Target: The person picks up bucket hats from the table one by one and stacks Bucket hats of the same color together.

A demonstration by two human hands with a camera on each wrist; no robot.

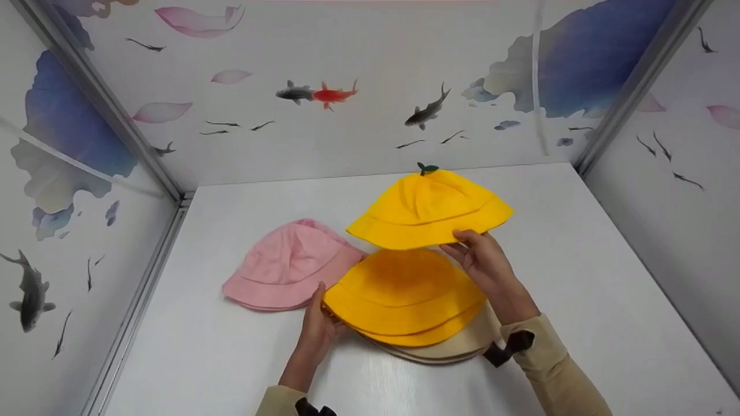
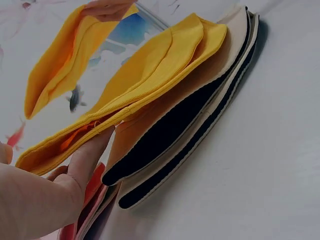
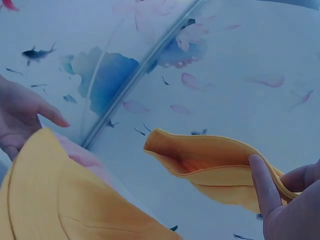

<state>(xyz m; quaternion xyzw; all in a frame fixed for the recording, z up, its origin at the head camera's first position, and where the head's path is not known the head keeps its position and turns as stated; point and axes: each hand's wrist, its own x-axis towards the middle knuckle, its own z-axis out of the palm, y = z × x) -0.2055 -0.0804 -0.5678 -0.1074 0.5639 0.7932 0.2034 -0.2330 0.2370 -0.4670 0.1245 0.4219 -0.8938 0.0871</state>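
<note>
My right hand [image 1: 485, 263] pinches the brim of a yellow bucket hat [image 1: 428, 202], holding it raised above and behind a stack. A small green leaf sprout [image 1: 426, 169] tops this hat. In the right wrist view, the fingers grip its folded brim and the opening faces the camera. Two nested yellow bucket hats [image 1: 404, 289] form the top of the stack. My left hand [image 1: 318, 323] holds their left brim, with a finger [image 2: 92, 155] under it. Below them are nested beige hats [image 1: 471, 344], whose dark undersides [image 2: 165, 135] show in the left wrist view.
Pink bucket hats [image 1: 295, 266] sit left of the stack, right beside its brim. All stand on a white table [image 1: 584, 277]. Printed panels [image 1: 370, 58] with fish and petals wall the back and sides, joined by metal corner posts [image 1: 110, 104].
</note>
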